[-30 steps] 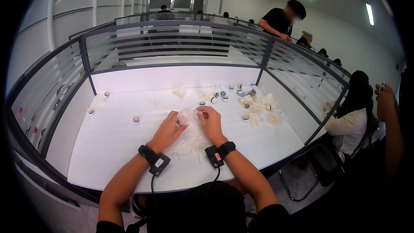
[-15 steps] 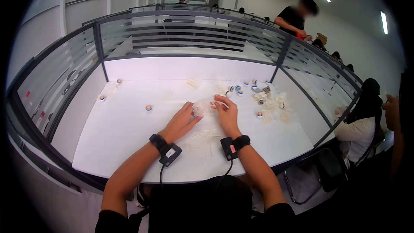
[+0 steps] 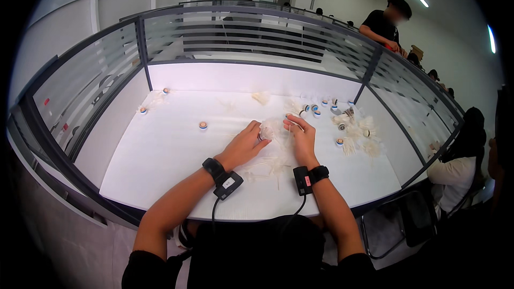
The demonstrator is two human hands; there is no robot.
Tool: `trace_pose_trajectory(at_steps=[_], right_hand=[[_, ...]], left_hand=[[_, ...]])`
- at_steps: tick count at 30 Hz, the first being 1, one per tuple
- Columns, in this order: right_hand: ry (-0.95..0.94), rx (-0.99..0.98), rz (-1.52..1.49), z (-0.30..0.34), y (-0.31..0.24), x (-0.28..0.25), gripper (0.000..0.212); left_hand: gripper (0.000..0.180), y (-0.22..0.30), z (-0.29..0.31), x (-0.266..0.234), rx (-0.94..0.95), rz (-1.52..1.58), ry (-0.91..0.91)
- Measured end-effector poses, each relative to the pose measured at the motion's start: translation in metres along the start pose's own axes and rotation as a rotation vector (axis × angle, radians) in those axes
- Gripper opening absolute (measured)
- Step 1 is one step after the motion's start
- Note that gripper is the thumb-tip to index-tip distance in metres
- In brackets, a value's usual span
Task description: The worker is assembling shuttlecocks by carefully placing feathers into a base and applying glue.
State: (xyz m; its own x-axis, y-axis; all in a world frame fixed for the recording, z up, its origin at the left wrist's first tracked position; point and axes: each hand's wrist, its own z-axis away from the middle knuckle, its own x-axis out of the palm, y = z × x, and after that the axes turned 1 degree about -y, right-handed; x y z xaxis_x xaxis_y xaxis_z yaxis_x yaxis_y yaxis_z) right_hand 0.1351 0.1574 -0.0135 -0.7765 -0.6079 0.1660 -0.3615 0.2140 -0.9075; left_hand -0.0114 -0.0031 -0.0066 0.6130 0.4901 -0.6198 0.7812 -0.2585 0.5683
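My left hand (image 3: 242, 146) is closed round a white feathered shuttlecock (image 3: 267, 130), its feather skirt toward the right. On the right of it, my right hand (image 3: 303, 140) is closed in a pinch, a thin white feather (image 3: 291, 128) at its fingertips. Loose feathers and quills (image 3: 274, 168) lie on the white table below both hands. Blur hides the fine detail between the fingertips.
Shuttlecock bases (image 3: 317, 113), most with blue rims, and feather heaps (image 3: 367, 127) are at the right. More bases (image 3: 203, 125) stand at the left. A framed partition (image 3: 251, 68) rings the table (image 3: 155, 171). A seated person (image 3: 460, 166) is at the right.
The view has swung a little, shifting everything right and slightly up. My right fingertips sit slightly farther from the shuttlecock; my left hand keeps hold of it.
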Motion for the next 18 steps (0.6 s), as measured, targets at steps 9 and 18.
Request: trace_pose_trajectory(at_steps=[9,18], right_hand=[[-0.059,-0.034,0.044,0.0027,0.0023,0.0009,0.033],[-0.053,-0.041,0.149,0.0039,-0.0013,0.0011,0.029]], left_hand=[[0.034,-0.0017,0.0005,0.0020,0.037,-0.031,0.022],[0.036,-0.0014,-0.0005,0.0019,0.012,-0.066,-0.014]])
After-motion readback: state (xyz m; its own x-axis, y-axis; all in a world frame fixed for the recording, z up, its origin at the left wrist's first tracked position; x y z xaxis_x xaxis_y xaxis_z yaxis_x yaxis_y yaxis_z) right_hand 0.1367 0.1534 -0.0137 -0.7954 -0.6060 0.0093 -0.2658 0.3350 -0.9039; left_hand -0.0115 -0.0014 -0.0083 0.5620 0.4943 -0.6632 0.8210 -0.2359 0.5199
